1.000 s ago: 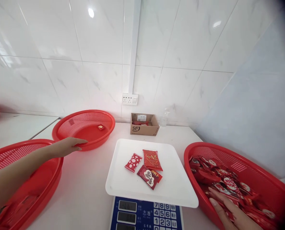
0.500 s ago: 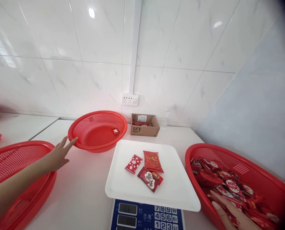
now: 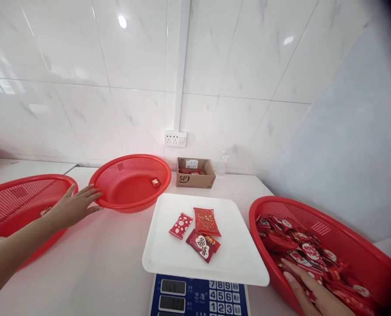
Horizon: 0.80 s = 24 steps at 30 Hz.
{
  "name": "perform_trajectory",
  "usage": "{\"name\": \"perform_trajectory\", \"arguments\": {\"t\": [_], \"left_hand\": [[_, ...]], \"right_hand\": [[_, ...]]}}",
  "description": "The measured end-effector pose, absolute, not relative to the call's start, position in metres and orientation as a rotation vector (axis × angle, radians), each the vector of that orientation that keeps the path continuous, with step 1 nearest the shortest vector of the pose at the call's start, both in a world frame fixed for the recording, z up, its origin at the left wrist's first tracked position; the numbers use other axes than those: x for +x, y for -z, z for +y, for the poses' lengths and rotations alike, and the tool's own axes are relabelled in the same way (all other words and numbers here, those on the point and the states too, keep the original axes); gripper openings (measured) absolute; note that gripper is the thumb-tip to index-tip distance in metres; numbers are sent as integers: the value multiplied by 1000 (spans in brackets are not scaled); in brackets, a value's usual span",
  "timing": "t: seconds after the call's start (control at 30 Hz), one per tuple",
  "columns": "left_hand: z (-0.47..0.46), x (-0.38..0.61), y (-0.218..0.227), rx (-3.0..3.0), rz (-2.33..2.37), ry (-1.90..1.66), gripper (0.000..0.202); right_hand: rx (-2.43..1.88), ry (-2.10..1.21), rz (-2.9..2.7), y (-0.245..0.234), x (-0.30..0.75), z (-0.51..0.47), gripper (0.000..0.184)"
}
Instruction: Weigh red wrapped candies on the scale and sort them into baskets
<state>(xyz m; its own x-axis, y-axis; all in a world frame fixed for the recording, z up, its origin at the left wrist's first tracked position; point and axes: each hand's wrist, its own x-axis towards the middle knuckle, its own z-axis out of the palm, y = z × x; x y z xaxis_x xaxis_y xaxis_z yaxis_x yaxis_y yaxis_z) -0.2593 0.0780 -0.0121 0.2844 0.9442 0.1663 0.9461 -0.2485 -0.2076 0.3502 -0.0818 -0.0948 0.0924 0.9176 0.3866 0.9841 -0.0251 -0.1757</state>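
My left hand (image 3: 73,205) is open, fingers stretched out, over the gap between the left red basket (image 3: 55,177) and the far red basket (image 3: 134,205); its fingertips overlap the far basket's rim. My right hand (image 3: 309,287) lies over the near side of the right red basket (image 3: 343,226), thumb and forefinger stretched out above red snack packets (image 3: 310,252). On the scale's white tray (image 3: 169,267) rest a polka-dot packet (image 3: 181,226), an orange-red packet (image 3: 207,220) and a dark red packet (image 3: 200,246), which partly covers another red packet (image 3: 216,242).
Below the tray shows the blue scale panel (image 3: 200,285) with displays and number keys. One small packet (image 3: 156,182) lies in the far basket. A cardboard box (image 3: 195,180) with red packets and a clear plastic bag (image 3: 222,164) stand by the wall, under a socket (image 3: 175,138).
My left hand has shifted left and flattened, its fingers now closer together. The left basket has turned and moved slightly up in view. The right hand stays over the packets.
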Motion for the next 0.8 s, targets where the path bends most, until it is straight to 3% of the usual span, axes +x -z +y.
{"name": "perform_trajectory", "arguments": {"t": [0.33, 0.53, 0.67, 0.8], "left_hand": [[84, -240, 14, -2214, -1746, -84, 41], [71, -200, 15, -2372, -1825, 290, 62], [46, -124, 0, -2724, -1669, 554, 51], [28, -50, -9, -3107, -1440, 393, 45]], "right_hand": [[-2024, 193, -1816, 87, 343, -83, 42], [-2047, 21, -1667, 72, 330, -79, 48], [-1913, -140, -1742, 39, 283, -71, 45], [-1643, -372, -2059, 11, 224, -56, 37]]}}
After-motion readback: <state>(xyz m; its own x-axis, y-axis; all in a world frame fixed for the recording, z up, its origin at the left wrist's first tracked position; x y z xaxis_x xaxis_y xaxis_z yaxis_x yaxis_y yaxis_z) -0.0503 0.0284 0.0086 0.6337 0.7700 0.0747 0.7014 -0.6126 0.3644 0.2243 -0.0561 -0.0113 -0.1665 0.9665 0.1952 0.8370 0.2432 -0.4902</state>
